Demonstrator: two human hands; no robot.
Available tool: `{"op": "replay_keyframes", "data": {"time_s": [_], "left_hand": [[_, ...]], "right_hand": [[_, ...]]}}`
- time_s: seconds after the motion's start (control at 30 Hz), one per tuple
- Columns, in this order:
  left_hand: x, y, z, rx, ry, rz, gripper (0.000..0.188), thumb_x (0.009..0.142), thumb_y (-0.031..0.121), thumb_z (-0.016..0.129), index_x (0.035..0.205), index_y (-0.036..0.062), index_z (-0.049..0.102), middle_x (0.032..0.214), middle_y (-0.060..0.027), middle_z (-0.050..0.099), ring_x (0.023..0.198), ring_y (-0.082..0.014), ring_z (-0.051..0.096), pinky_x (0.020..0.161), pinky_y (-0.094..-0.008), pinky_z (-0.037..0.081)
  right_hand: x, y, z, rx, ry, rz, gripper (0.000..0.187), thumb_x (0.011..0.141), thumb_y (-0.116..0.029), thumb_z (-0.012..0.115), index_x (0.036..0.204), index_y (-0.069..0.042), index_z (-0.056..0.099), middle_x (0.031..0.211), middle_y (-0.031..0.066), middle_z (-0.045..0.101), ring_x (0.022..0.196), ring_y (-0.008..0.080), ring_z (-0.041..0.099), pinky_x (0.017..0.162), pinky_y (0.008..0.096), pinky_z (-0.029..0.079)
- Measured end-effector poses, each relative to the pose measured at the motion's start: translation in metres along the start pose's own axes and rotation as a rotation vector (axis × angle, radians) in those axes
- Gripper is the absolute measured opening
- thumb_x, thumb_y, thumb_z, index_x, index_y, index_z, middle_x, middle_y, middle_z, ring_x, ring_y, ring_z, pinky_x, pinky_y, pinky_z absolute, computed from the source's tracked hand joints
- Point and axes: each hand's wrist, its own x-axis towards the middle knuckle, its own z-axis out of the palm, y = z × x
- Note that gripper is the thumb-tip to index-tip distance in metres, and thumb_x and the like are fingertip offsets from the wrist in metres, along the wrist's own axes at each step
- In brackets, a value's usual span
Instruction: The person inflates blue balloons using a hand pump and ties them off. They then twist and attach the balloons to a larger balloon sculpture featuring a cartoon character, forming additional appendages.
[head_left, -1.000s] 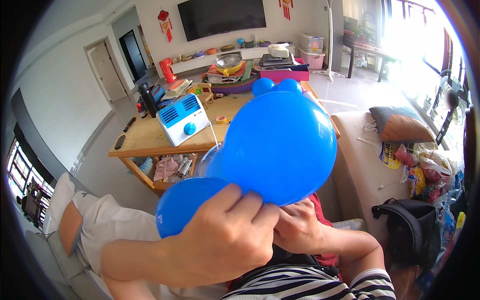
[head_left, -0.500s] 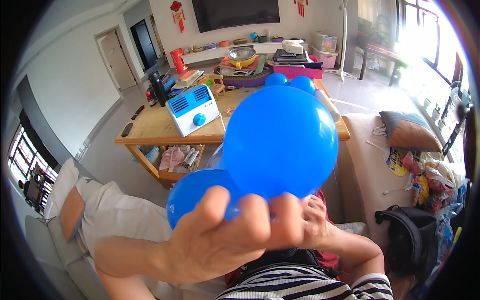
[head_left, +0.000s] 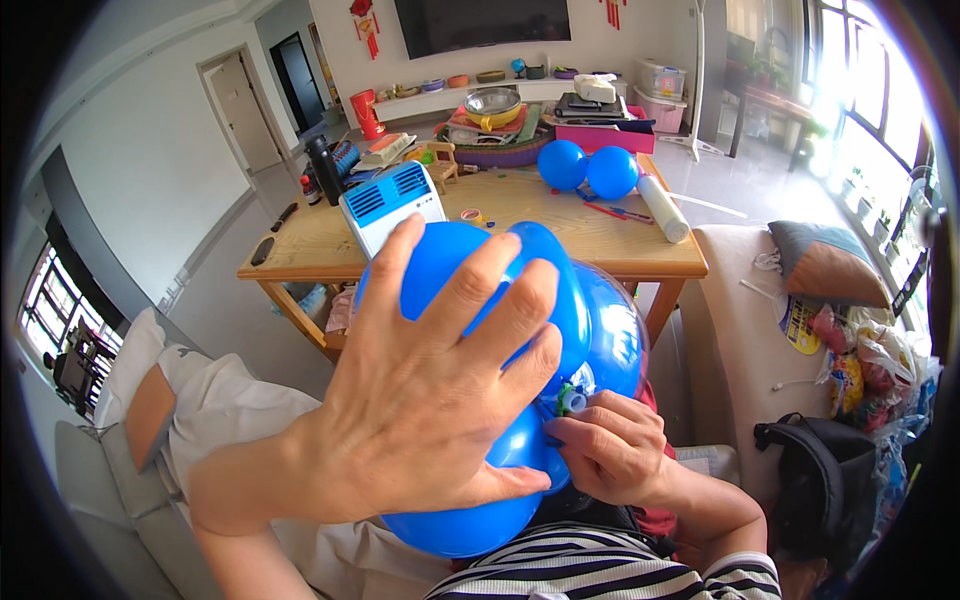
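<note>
A bunch of blue balloons (head_left: 465, 530) is gathered over my lap, with a glossy see-through balloon (head_left: 625, 320) at its right side. My left hand (head_left: 410, 400) lies across the bunch with its fingers spread, pressing on the blue surfaces. At the centre, where the balloons meet, a short clear tube end (head_left: 573, 401) with green around it sticks out. Just beside that tube my right hand (head_left: 620, 450) is closed in a pinch at a blue balloon's neck. The fingers partly hide what they pinch.
On the wooden table (head_left: 520, 220) ahead stand a blue-and-white fan box (head_left: 395, 205), two joined blue balloons (head_left: 612, 172), a roll of tape (head_left: 471, 214) and a white cylinder (head_left: 662, 210). A sofa (head_left: 725, 300) with a black backpack (head_left: 822, 480) is at the right.
The big blue balloon raised before me has come down into the bunch. My left hand has gone from curled fingers to spread over the balloons. My right hand shows more clearly, pinching.
</note>
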Motion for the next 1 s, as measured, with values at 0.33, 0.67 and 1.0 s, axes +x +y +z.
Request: {"op": "replay_keyframes", "data": {"time_s": [0.33, 0.67, 1.0], "left_hand": [[0.003, 0.002, 0.016, -0.078, -0.038, -0.044, 0.069, 0.055, 0.056, 0.072, 0.106, 0.0125, 0.053, 0.125, -0.0115, 0.044, 0.123, -0.0343, 0.035, 0.098, -0.0640, 0.021], [0.010, 0.008, 0.018, -0.087, 0.152, -0.008, 0.042, 0.064, 0.044, 0.069, 0.089, 0.0113, 0.063, 0.112, -0.0107, 0.054, 0.117, -0.0333, 0.044, 0.097, -0.0648, 0.019], [0.004, -0.005, 0.006, -0.159, 0.362, -0.016, 0.027, 0.069, 0.034, 0.067, 0.089, 0.0141, 0.066, 0.111, -0.0105, 0.057, 0.117, -0.0360, 0.045, 0.098, -0.0606, 0.024]], "right_hand": [[-0.015, -0.005, -0.007, 0.207, 0.021, 0.251, 0.024, 0.065, 0.012, 0.060, 0.084, -0.002, 0.062, 0.066, 0.0069, 0.057, 0.059, 0.0220, 0.055, 0.058, 0.0297, 0.044], [-0.017, -0.010, -0.013, 0.153, 0.090, 0.302, 0.044, 0.065, -0.002, 0.072, 0.106, 0.002, 0.054, 0.095, 0.0147, 0.056, 0.081, 0.0259, 0.055, 0.069, 0.0323, 0.045], [0.002, -0.011, -0.020, -0.172, -0.099, 0.336, 0.024, 0.070, -0.011, 0.071, 0.090, -0.005, 0.058, 0.079, 0.0093, 0.054, 0.068, 0.0250, 0.055, 0.058, 0.0329, 0.044]]}}
